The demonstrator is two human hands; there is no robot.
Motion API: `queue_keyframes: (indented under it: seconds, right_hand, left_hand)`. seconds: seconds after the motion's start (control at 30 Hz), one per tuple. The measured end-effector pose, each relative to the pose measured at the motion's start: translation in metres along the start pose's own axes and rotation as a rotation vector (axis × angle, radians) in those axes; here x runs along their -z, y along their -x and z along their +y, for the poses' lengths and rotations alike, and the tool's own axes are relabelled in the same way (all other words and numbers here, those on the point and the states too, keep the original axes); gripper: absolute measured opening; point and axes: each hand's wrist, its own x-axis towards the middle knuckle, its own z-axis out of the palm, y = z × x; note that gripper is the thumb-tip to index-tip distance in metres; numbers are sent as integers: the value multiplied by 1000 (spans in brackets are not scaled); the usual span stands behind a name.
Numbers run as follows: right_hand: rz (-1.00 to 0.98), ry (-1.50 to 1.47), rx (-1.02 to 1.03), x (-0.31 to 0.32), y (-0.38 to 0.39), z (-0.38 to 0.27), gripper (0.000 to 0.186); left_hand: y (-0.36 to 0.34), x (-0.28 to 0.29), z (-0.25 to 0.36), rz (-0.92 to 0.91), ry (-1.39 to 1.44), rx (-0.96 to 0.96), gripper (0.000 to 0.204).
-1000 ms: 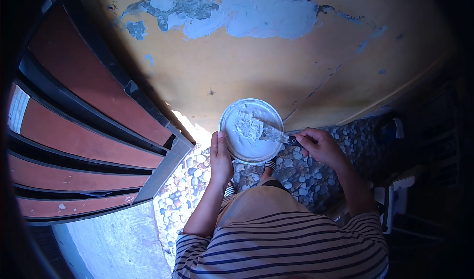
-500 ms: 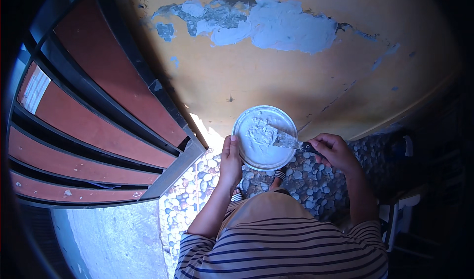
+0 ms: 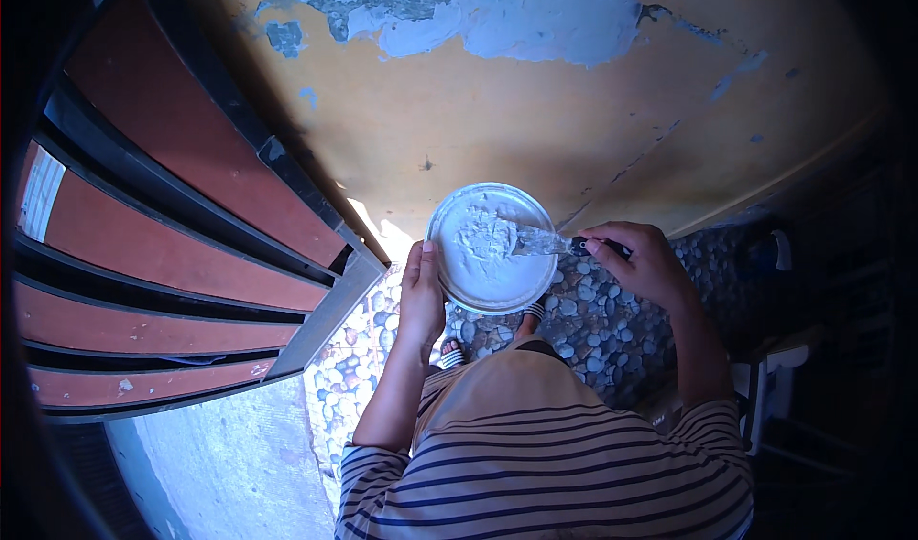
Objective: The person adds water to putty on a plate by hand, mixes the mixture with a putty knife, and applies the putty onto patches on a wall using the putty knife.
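The step in hand looks to be working the paste in the tub with the scraper, and probably gathering some onto its blade. The round tub (image 3: pixel 494 310) is near the middle of the view, held up in front of the body, with its open top facing the camera. The left hand (image 3: pixel 421 290) holds it at about nine o'clock, thumb at the rim; the fingers beneath are mostly hidden. The right hand (image 3: pixel 639 259), beyond the rim at three o'clock, is closed around the dark handle of the scraper (image 3: pixel 538 242), whose smeared blade reaches inward toward nine o'clock. The blade's tip meets the lumpy white paste (image 3: pixel 484 231), heaped a little toward eleven o'clock of the tub's centre; how much sits on the blade I cannot tell.

From the tub, a rough pale patch (image 3: pixel 545 14) lies at about twelve to one o'clock on the yellowish wall (image 3: pixel 382 139), with bare grey showing at its left part.

The next move, I judge, calls for a firm left hold against the scraper's push, and a fairly level blade on lifting, since loose lumps could slide off.
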Motion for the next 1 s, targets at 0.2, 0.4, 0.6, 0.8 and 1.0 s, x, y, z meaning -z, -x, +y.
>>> queue_keyframes:
  seconds: [0.2,0.4,0.6,0.8,1.0]
  right_hand:
    - [-173,-449,-368,11,0,5,26]
    - [-289,-712,-472,9,8,10,23]
    - [-271,-688,-521,12,18,11,23]
    - [-142,-537,-302,7,34,14,26]
    - [72,-244,-134,7,49,15,30]
  left_hand:
    - [0,4,2,-34,6,-1,35]
    - [0,4,1,-38,-6,15,36]
    - [2,-4,-4,-59,-62,-19,33]
    - [-4,-18,-9,-121,2,9,32]
    - [-9,-41,-18,-164,2,46,31]
